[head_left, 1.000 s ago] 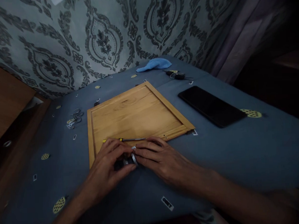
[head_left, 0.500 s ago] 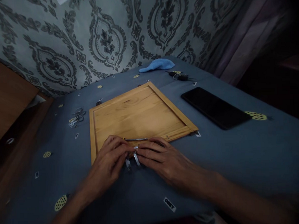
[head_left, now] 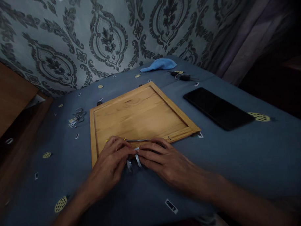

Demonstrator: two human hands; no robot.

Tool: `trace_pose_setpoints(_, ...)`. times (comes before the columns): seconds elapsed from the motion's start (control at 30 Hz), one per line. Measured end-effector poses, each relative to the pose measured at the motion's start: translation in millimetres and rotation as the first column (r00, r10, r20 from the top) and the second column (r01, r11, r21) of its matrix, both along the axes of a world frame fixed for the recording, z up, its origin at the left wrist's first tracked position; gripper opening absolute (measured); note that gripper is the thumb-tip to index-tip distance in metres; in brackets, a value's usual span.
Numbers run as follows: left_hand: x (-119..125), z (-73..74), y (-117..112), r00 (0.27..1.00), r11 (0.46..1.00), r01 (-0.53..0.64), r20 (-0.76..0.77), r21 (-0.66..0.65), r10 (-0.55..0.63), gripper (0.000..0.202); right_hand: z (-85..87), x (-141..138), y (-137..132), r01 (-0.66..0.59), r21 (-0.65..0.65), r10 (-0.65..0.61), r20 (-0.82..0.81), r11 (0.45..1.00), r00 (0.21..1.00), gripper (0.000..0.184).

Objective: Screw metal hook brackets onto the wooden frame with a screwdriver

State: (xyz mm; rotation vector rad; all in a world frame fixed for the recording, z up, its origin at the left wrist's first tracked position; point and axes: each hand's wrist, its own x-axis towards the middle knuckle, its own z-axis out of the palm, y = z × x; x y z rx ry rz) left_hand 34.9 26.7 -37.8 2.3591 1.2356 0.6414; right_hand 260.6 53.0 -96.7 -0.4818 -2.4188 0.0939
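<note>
A framed wooden board [head_left: 138, 113] lies on the blue cloth, its near edge at my hands. My left hand [head_left: 114, 160] is closed at that edge, fingertips pinching a small shiny metal fitting with curved strips [head_left: 137, 160]. From the other side, my right hand [head_left: 159, 159] presses its closed fingers against the same fitting. The fingers hide much of it, so its exact kind is unclear. Just behind my fingers, a screwdriver [head_left: 138, 140] with a yellow handle rests on the board, its handle partly covered by my left hand.
More silver metal fittings [head_left: 77, 118] lie left of the board. A black phone [head_left: 218, 109] is on the right. Farther back are a blue cloth [head_left: 159, 64] and a bunch of keys [head_left: 182, 76]. A patterned wall covering [head_left: 108, 38] rises behind the bed-like surface.
The view has shifted very slightly. Both hands stay at the fitting on the board's near edge, with hardly any visible movement.
</note>
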Motion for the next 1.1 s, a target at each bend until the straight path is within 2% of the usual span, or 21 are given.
trace_pose_setpoints(0.43,0,2.7,1,1.0,1.0,-0.008,-0.028,0.005,0.008,0.027,-0.6,1,-1,-0.016,-0.021,0.016,0.011,1.0,1.0,0.03)
trace_pose_setpoints(0.57,-8,3.9,7,0.997,0.992,-0.068,-0.019,0.107,0.071,0.022,-1.6,0,0,-0.018,-0.027,0.018,-0.006,0.999,1.0,0.031)
trace_pose_setpoints(0.67,-14,5.1,13,0.988,0.984,-0.11,-0.089,0.14,0.123,0.019,-2.5,-1,0,-0.015,-0.022,0.015,-0.011,1.0,1.0,0.032)
trace_pose_setpoints(0.83,-21,3.3,20,0.963,0.989,-0.137,-0.227,0.059,0.147,0.022,-2.3,-1,1,-0.012,-0.007,0.012,-0.029,1.0,1.0,0.03)
trace_pose_setpoints(1.1,-38,1.2,31,0.969,0.983,-0.174,-0.187,-0.056,0.161,0.018,-2.2,-1,1,-0.005,-0.001,0.005,-0.026,1.0,1.0,0.033)
